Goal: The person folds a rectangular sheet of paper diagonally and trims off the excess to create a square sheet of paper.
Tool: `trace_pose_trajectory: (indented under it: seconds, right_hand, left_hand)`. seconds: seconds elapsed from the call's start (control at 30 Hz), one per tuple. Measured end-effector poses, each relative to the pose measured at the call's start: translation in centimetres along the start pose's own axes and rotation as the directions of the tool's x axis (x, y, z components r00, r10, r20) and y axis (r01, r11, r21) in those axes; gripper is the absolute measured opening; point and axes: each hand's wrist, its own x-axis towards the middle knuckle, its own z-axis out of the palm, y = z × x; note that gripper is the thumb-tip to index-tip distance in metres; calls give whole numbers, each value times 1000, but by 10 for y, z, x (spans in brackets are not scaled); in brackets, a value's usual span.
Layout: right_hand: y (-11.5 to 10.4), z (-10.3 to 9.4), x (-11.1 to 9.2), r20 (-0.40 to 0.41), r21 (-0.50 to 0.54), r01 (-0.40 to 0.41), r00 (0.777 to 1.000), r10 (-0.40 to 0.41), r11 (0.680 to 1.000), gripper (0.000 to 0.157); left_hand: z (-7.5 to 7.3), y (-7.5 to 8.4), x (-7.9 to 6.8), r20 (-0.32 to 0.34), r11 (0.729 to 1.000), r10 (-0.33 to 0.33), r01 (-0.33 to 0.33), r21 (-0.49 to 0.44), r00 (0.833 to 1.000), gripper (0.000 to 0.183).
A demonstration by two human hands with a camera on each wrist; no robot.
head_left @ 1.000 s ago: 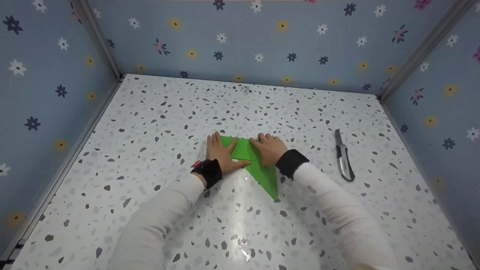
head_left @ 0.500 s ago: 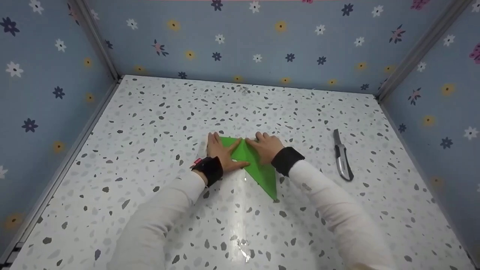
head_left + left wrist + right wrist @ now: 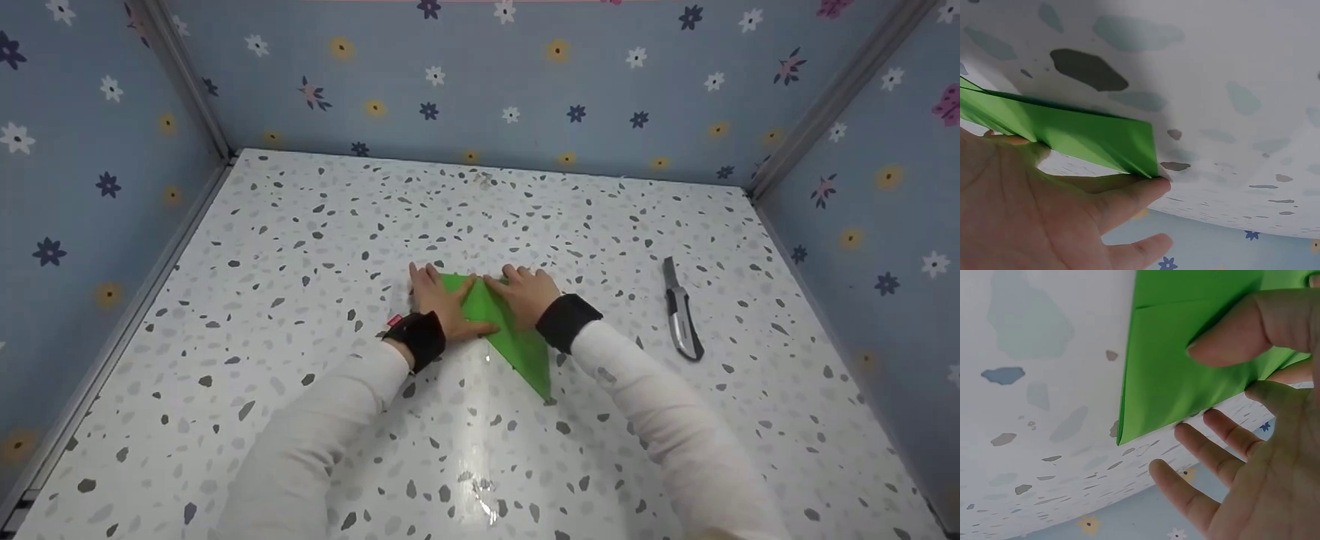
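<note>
A folded green paper (image 3: 504,332) lies on the speckled white table (image 3: 315,247), tapering to a point toward me. My left hand (image 3: 439,301) lies flat on its left part, fingers straight, thumb across the paper. My right hand (image 3: 527,295) presses its right part with straight fingers. In the left wrist view the green paper (image 3: 1084,135) lies under my left hand (image 3: 1055,214). In the right wrist view my right hand (image 3: 1258,410) has its thumb on the green paper (image 3: 1179,365), fingers spread past the edge.
A utility knife (image 3: 681,315) lies on the table to the right of my right hand. Blue flowered walls (image 3: 480,82) close the table in at the back and on both sides.
My right hand has slid slightly left along the paper toward the left hand. The left hand and the knife have stayed where they were.
</note>
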Motion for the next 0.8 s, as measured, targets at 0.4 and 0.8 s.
trace_pose_trajectory:
  seconds: [0.4, 0.8]
  right_hand:
    - [0, 12, 3, -16, 31, 25, 1000, -24, 999, 96]
    - [11, 16, -18, 6, 93, -4, 1000, 3, 996, 83]
  left_hand:
    - [18, -25, 5, -56, 1000, 10, -10, 3, 998, 130]
    - [18, -28, 1, -33, 999, -37, 36, -40, 999, 139]
